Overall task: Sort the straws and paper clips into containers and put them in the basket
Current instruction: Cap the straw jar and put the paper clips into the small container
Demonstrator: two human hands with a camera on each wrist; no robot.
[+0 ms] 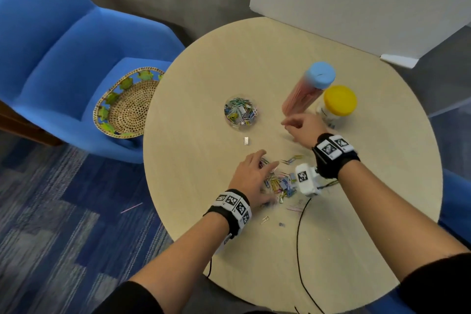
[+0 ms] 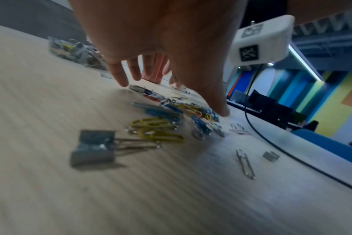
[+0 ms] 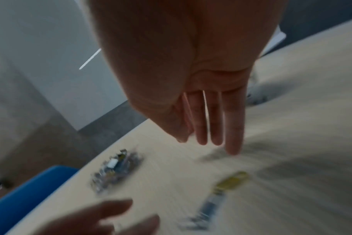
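Note:
A pile of coloured paper clips [image 1: 279,183] [image 2: 171,117] lies on the round table [image 1: 204,224]. My left hand [image 1: 256,172] [image 2: 174,97] hovers over the pile with fingers spread and the thumb tip touching the table beside the clips. It holds nothing. A clear container [image 1: 240,113] [image 3: 115,168] further back is partly filled with clips. A tall tube [image 1: 303,98] with a blue lid holds pink straws. My right hand [image 1: 295,126] [image 3: 211,143] is at the tube's base, fingers straight and empty, above the table.
A yellow-lidded jar [image 1: 339,102] stands right of the tube. A woven basket [image 1: 127,107] sits on the blue chair [image 1: 51,58] to the left. One pink straw [image 1: 131,208] lies on the carpet. Stray binder clips [image 1: 246,141] [image 2: 94,147] and a black cable [image 1: 298,237] lie on the table.

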